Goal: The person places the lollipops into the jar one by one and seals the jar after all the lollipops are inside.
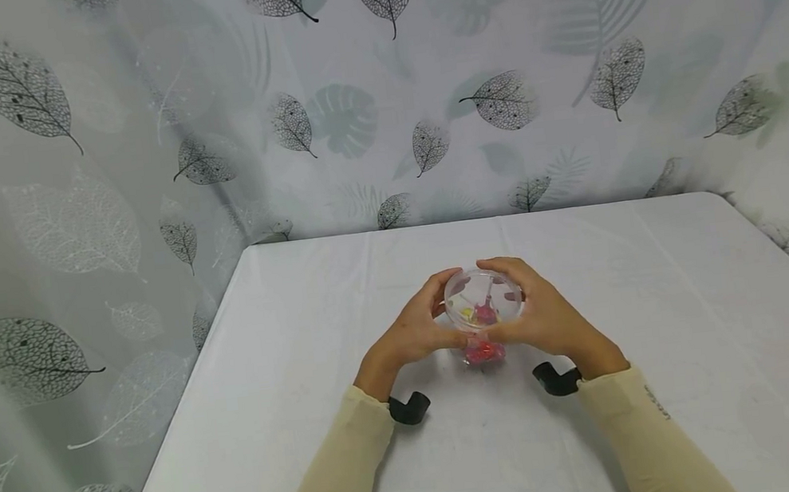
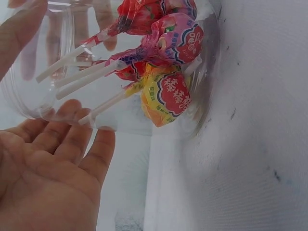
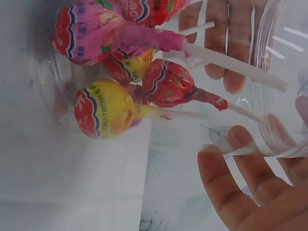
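A clear round jar (image 1: pixel 452 298) stands upright between both hands, its base right at the white tabletop. Several wrapped lollipops (image 1: pixel 483 350) lie inside it, heads down and sticks pointing up. A yellow lollipop (image 2: pixel 166 98) and pink and red ones show through the wall in the left wrist view. My left hand (image 1: pixel 412 326) holds the jar's upper part from the left, thumb at the near side and fingers round the far side. From the right, my right hand (image 1: pixel 549 316) grips it likewise. In the right wrist view, its fingertips (image 3: pixel 211 161) touch the clear wall near the rim.
A white cloth-like surface covers the table (image 1: pixel 659 290). Leaf-patterned curtains (image 1: pixel 424 114) hang behind it and along both sides. A black curved piece (image 1: pixel 410 409) sits at the left wrist and another black piece (image 1: pixel 556 379) at the right.
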`<control>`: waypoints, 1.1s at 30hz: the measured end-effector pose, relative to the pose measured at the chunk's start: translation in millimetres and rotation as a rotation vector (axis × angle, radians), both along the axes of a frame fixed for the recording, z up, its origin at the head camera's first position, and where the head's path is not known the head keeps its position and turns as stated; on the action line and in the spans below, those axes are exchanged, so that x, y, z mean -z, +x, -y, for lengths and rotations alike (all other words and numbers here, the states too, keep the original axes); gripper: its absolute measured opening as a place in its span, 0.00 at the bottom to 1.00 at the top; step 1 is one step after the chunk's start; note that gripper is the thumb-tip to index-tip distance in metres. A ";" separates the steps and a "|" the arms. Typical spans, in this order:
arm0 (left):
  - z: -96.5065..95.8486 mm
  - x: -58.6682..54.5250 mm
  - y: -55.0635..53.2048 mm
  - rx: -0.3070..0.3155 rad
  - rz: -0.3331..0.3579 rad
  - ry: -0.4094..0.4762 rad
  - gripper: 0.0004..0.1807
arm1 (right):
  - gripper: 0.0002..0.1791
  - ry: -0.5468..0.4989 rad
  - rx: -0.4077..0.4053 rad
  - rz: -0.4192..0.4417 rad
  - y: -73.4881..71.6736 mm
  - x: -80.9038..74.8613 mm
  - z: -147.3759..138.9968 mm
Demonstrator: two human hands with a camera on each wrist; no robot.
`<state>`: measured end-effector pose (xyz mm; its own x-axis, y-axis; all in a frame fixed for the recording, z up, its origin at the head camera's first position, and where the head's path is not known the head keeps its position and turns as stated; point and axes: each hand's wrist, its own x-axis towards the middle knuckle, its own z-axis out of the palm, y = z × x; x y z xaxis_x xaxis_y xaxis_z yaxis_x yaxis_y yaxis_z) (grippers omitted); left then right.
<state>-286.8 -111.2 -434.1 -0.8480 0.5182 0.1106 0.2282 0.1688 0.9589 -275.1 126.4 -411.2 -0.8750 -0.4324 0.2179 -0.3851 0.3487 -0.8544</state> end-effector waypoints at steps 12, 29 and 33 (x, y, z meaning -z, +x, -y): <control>-0.1 1.4 -1.2 0.011 -0.004 0.017 0.56 | 0.53 -0.010 -0.036 0.044 2.2 -1.5 -0.4; -0.4 1.2 -1.0 0.025 0.002 0.024 0.56 | 0.54 0.031 -0.009 0.021 4.1 -3.6 0.8; -0.8 0.8 -0.8 0.014 0.001 0.010 0.55 | 0.56 0.032 -0.007 0.001 3.8 -3.9 1.9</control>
<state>-287.6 -110.4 -434.8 -0.8406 0.5293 0.1152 0.2297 0.1557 0.9607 -271.3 124.5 -407.3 -0.8723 -0.4450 0.2028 -0.3864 0.3732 -0.8434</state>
